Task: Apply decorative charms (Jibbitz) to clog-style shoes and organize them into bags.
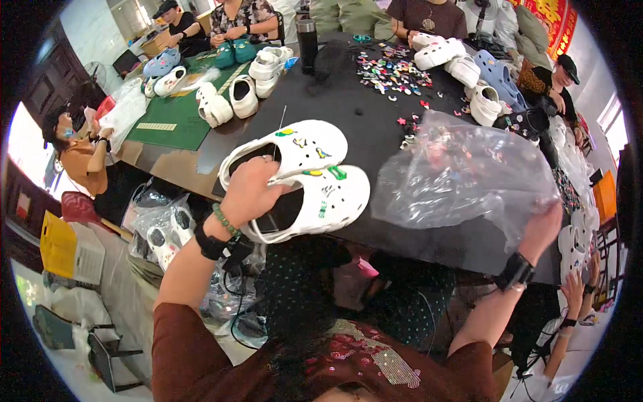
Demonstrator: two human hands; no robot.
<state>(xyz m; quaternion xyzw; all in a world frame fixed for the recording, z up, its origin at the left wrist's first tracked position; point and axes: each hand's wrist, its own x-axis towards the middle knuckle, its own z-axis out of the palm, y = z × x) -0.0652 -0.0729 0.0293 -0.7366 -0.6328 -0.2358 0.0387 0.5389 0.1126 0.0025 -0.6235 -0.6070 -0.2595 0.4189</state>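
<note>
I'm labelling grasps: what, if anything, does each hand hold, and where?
Left hand: white clogs, by their adjoining sides at the openings. Right hand: clear plastic bag, by its right edge.

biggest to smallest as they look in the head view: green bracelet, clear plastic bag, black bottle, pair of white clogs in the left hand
1. Clear plastic bag
2. Pair of white clogs, together
3. Black bottle, though farther away
4. Green bracelet

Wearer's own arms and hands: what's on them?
No gloves on left hand or right hand. Left wrist: green bead bracelet, then a black wristband farther up the arm. Right wrist: bulky black strap, no bracelet visible. Both arms: short, dark brown sleeves. Can't tell whether any cable joins the bands.
</note>
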